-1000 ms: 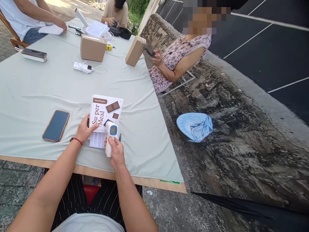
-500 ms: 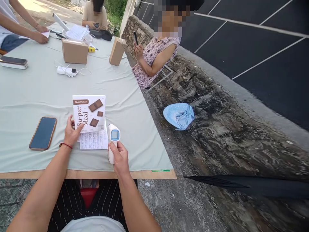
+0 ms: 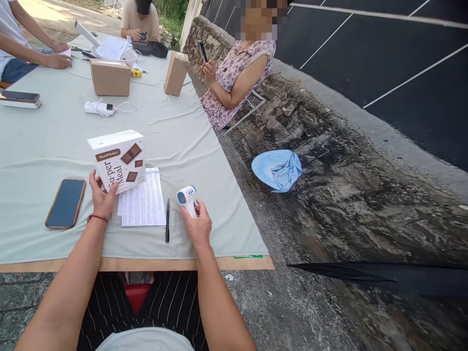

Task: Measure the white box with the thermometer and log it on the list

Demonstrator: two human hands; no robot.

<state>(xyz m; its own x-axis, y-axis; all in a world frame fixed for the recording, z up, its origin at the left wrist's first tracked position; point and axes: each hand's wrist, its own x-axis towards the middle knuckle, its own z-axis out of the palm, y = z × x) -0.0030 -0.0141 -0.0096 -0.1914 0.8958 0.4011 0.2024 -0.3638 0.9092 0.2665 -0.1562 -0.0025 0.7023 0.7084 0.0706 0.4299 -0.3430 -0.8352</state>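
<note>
My left hand [image 3: 103, 197] grips the lower left corner of a white box [image 3: 122, 161] marked "NutriMotion Su-per Meal", with brown squares printed on its front. The box is tilted, its top face showing. In my right hand [image 3: 198, 225] is a white and blue infrared thermometer [image 3: 187, 197], held by its handle with the head angled to the left. Between my hands lie printed sheets [image 3: 144, 204], partly covered by the box, and a black pen [image 3: 167, 219]. Left of my left hand rests a smartphone [image 3: 66, 203] in a brown case.
On the cloth-covered table [image 3: 54, 146] stand two cardboard boxes [image 3: 110, 78], a white device with a cable [image 3: 98, 108] and a basket of papers [image 3: 113, 51]. People are around the table; one seated person [image 3: 237, 78] holds a phone. A blue hat [image 3: 277, 169] lies on the ground.
The box has shifted left and tilted, so its top shows. My right hand has moved right and turned the thermometer, uncovering the pen.
</note>
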